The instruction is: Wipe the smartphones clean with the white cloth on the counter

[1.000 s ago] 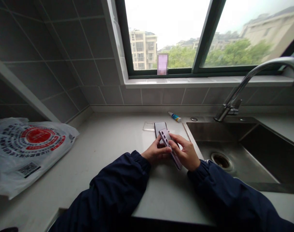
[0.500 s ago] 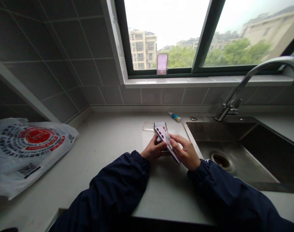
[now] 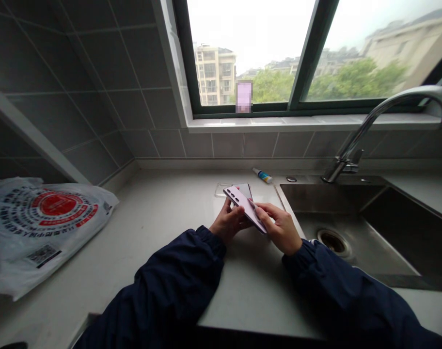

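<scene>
My left hand point(image 3: 230, 220) is closed around the left side of a pale purple smartphone point(image 3: 244, 206), thumb along its edge. The phone is tilted above the counter with its back up, and the row of dark camera lenses sits at its upper left end. Curled and pinched together, the fingers of my right hand point(image 3: 279, 225) rest against the right part of the phone's back. Something small and pale shows at their tips, too little to name. Behind the phone, partly covered by it, lie a clear phone case point(image 3: 221, 189) and a flat dark-edged rectangle point(image 3: 245, 189).
A small white and blue tube point(image 3: 262, 175) lies by the back of the counter point(image 3: 163, 208). To the right is a steel sink point(image 3: 355, 213) with a curved faucet point(image 3: 366, 121). A printed white plastic bag point(image 3: 42, 223) lies at the left. The window point(image 3: 250, 53) is ahead.
The phone has shifted left and slightly up, turning flatter. My left hand moved a little left with it. The right fingers now sit nearer the phone's right end.
</scene>
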### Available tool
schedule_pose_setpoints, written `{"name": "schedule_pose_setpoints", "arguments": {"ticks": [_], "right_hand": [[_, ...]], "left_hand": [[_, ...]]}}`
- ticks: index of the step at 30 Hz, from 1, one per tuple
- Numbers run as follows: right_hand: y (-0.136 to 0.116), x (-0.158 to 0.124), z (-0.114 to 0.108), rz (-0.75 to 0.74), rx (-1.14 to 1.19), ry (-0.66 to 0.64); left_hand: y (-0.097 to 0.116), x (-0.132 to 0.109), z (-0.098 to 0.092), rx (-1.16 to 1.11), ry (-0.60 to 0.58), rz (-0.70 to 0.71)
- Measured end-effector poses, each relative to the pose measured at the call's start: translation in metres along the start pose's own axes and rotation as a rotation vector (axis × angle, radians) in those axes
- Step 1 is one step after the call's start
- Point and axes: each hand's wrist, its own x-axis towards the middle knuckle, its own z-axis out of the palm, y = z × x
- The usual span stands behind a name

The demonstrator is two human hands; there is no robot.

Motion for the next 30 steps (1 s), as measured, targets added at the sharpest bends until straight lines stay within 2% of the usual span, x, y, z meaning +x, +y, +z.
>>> {"name": "schedule_pose_setpoints", "arguments": {"ticks": [5,12,20,25,30], "right_hand": [[0.0022,-0.0004,0.002,0.012,-0.003,0.023],[0.009,-0.001,0.0062,0.057,0.075,-0.018],[0.0079,0.0011,0.0029,0.105,0.132,-0.008],[0.0063,0.0014,0.0006,0.024,0.162,0.03],[0.0016,-0.0018,0.001,-0.083,0.218,0.043]], "left_hand": [[0.0008,0.0003,-0.0004,0.05,-0.019,-0.009],[0.0048,-0.0003,0.0024,0.077,0.056,0.004],[0.005,0.0009,0.0015,-0.011,0.08,0.013],[0.0048,0.0025,0.0002,-0.065,0.084,0.041],[0.0087,0.0043,0.0028,-0.148,0.181,0.052]]}}
